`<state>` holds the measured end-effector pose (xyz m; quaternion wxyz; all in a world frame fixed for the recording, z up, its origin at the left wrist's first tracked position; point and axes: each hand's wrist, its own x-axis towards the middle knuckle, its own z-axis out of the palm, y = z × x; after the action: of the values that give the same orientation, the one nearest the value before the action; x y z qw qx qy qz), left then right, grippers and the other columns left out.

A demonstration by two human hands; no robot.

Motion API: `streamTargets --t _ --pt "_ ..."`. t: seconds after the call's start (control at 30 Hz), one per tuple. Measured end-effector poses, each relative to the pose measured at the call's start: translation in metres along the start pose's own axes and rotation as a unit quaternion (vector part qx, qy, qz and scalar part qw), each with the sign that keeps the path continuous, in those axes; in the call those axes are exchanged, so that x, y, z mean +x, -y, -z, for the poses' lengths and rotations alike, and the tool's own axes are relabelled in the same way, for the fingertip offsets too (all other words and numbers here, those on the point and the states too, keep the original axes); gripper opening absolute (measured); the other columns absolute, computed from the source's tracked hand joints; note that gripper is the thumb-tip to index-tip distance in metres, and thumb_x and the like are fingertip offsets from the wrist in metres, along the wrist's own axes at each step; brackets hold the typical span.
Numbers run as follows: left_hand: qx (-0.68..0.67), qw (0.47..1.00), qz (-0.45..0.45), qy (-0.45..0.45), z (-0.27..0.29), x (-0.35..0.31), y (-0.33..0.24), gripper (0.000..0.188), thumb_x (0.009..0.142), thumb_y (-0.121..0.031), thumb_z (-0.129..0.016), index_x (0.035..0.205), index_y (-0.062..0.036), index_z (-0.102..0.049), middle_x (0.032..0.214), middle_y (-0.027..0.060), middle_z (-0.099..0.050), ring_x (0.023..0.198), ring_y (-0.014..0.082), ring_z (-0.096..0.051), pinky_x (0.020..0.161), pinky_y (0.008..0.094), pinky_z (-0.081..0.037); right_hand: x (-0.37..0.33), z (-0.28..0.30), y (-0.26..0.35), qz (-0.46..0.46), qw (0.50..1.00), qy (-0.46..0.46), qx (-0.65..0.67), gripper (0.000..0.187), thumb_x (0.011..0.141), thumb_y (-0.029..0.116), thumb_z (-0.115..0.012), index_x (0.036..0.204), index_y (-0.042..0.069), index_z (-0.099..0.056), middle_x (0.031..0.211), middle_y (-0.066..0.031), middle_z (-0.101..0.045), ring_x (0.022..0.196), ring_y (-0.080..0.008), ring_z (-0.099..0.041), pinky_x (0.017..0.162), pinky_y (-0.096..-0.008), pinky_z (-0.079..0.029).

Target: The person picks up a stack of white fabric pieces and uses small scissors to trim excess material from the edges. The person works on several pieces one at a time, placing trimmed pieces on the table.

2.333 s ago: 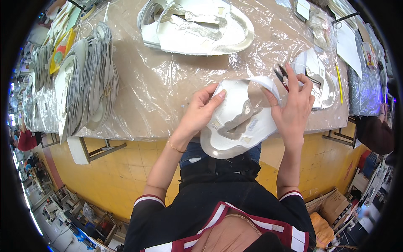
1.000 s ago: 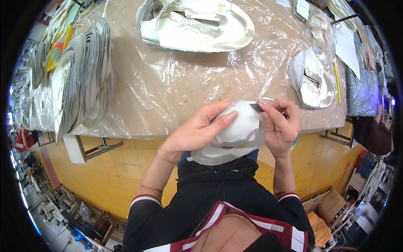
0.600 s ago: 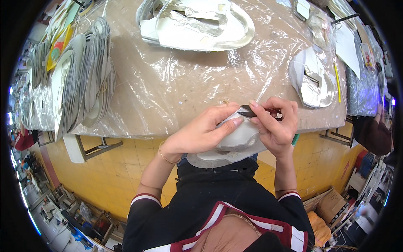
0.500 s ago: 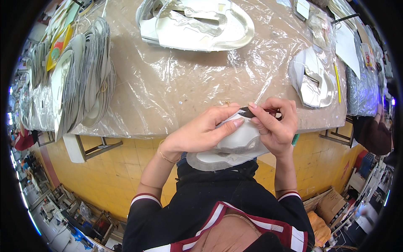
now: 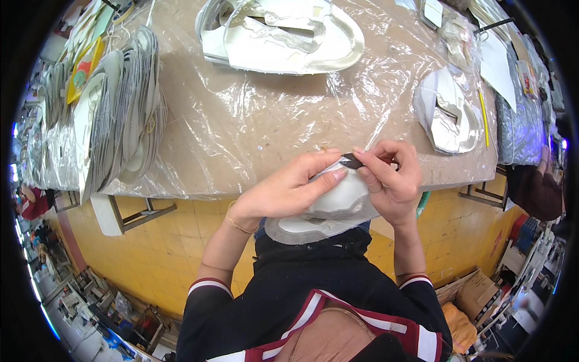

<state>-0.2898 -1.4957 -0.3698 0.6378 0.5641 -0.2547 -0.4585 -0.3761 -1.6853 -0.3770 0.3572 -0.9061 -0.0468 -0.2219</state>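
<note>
Over the table's front edge, my left hand (image 5: 292,186) grips a white and grey shoe upper (image 5: 341,202) between thumb and fingers. The upper's grey-edged lower part hangs over my lap. Closed around a small black pointed tool (image 5: 351,161), my right hand (image 5: 393,184) brings it to the top edge of the upper, beside my left fingertips. Most of the tool is hidden in the fingers, so its exact kind does not show. Below the right hand a bit of something green (image 5: 423,202) shows by the wrist.
Clear plastic film covers the brown table (image 5: 241,133). A stack of white shoe uppers (image 5: 280,45) lies at the far middle, another upper (image 5: 447,114) to the right beside a yellow pencil-like stick (image 5: 484,119). Bundled uppers (image 5: 123,108) hang at the left edge.
Both hands and the upper have shifted very slightly left. My right hand has turned a little, and the black tool stays at the upper's top edge.
</note>
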Motion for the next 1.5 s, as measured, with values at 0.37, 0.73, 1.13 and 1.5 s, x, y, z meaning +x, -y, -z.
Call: streamTargets --t 0.37,0.73,1.13,1.5 --pt "-0.089 0.98 0.025 -0.178 0.006 0.007 0.014 0.03 0.092 -0.014 -0.061 0.116 0.0031 -0.061 0.098 0.0066 -0.068 0.087 0.0072 -0.061 0.076 0.0227 -0.049 -0.011 0.001 -0.011 -0.254 0.944 -0.147 0.15 0.068 0.084 0.052 -0.067 0.133 0.007 -0.05 0.099 0.0007 -0.048 0.074 -0.0079 -0.041 0.062 -0.0219 -0.035" --pt "-0.195 0.884 -0.111 -0.41 0.019 0.015 0.03 0.023 0.098 -0.02 -0.054 0.104 0.0011 -0.061 0.093 0.0071 -0.068 0.077 0.0077 -0.062 0.067 0.0221 -0.051 -0.045 -0.015 -0.013 -0.377 0.809 -0.12 0.436 0.024 0.092 0.019 -0.064 0.109 0.003 -0.056 0.088 0.0041 -0.057 0.072 -0.0015 -0.047 0.062 -0.0174 -0.037" --pt "0.027 0.901 -0.124 -0.416 0.026 0.013 0.028 0.021 0.097 -0.014 -0.055 0.086 0.002 -0.062 0.075 0.0009 -0.064 0.066 0.0033 -0.056 0.06 0.0206 -0.048 -0.017 0.011 -0.019 -0.368 0.839 -0.199 0.348 0.012 0.09 0.01 -0.066 0.096 0.0 -0.063 0.081 0.0035 -0.061 0.07 -0.0006 -0.051 0.065 -0.0172 -0.041" --pt "-0.13 0.913 -0.116 -0.37 0.032 0.013 0.031 0.023 0.098 -0.022 -0.052 0.099 0.0004 -0.056 0.074 0.0054 -0.062 0.067 0.012 -0.063 0.061 0.0245 -0.053 -0.021 0.009 -0.036 -0.419 0.798 -0.224 0.371 0.01 0.089 0.01 -0.066 0.097 0.005 -0.064 0.071 0.011 -0.051 0.055 0.0029 -0.033 0.05 -0.017 -0.025"
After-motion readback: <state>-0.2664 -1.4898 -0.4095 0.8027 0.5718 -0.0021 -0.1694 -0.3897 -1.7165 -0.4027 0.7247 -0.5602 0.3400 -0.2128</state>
